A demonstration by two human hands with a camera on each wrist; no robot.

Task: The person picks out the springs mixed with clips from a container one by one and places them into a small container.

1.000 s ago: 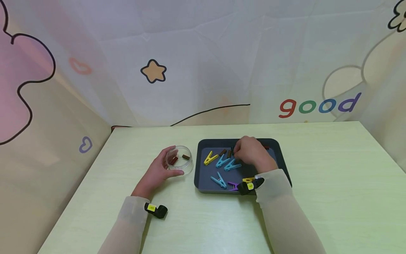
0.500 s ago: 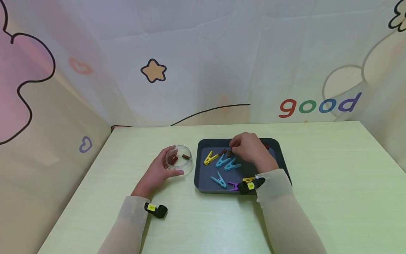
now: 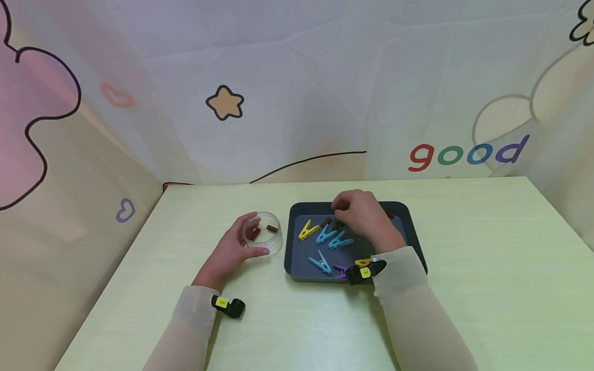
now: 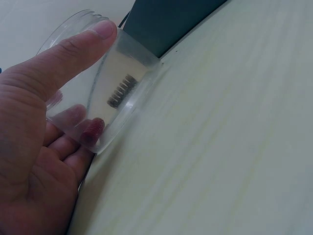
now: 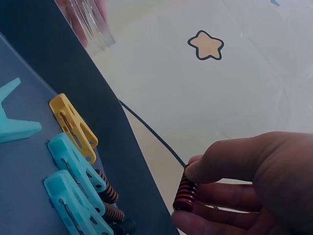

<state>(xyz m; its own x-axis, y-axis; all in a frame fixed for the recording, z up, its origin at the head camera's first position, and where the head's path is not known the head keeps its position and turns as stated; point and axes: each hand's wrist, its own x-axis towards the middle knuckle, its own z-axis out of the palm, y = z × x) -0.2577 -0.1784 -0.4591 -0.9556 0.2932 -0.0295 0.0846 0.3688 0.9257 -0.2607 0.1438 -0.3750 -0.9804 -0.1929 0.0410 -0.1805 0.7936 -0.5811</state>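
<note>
My left hand (image 3: 232, 252) holds a clear plastic jar (image 3: 277, 246) left of the tray, thumb on the near side and fingers round the back. Inside the jar lie a dark spring (image 4: 122, 91) and a red spring (image 4: 93, 131). Over the far part of the dark grey tray (image 3: 299, 267), my right hand (image 3: 366, 219) pinches a dark red spring (image 5: 186, 191) between thumb and fingers. Beneath that hand, brown springs (image 5: 113, 212) and a dark green one (image 5: 124, 227) lie beside blue clothespins (image 5: 73, 203) in the tray.
A yellow clothespin (image 3: 307, 231), a blue clothespin (image 3: 320, 264), a purple clothespin (image 3: 341, 271) and a second yellow one lie elsewhere in the tray. Another red spring (image 3: 390, 215) sits at the tray's far right. Behind the pale table (image 3: 287, 319) hangs a printed backdrop (image 3: 301, 103).
My right hand has lifted from among the springs and shifted slightly left and away, with the red spring between its fingers. The left hand and jar have stayed put.
</note>
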